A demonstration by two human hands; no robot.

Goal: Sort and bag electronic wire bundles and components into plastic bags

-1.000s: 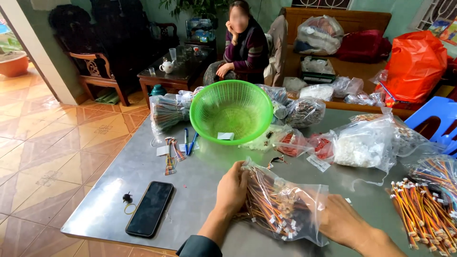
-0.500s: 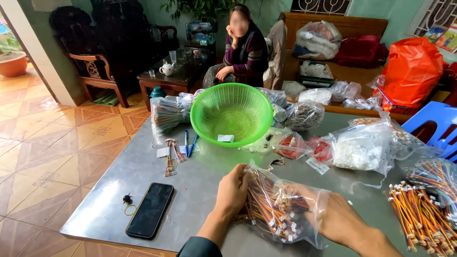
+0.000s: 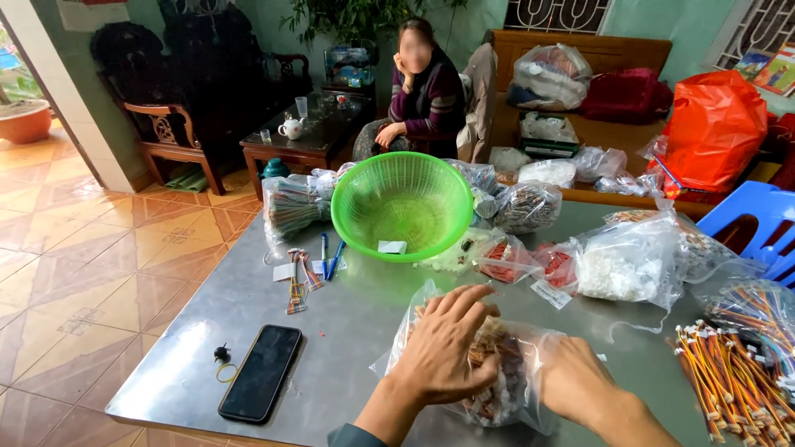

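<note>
While our left hand [image 3: 447, 348] lies with fingers [image 3: 476, 310] spread over a clear plastic bag [image 3: 497, 372] of orange-brown wire pieces on the grey bench [image 3: 356, 331], our right hand [image 3: 575, 381] grips its other side, fingers hidden, with a green basket [image 3: 403, 207] beyond, a black phone [image 3: 261, 383] left and loose orange wires [image 3: 720, 381] right.

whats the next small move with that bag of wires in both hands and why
Probably pull the mouth of the clear bag of orange wires open and draw a bundle out. The left hand lies spread over the top of the bag and the right hand grips its side, so the wires are still bagged, while the metal table in front has bare room to lay them.
</note>
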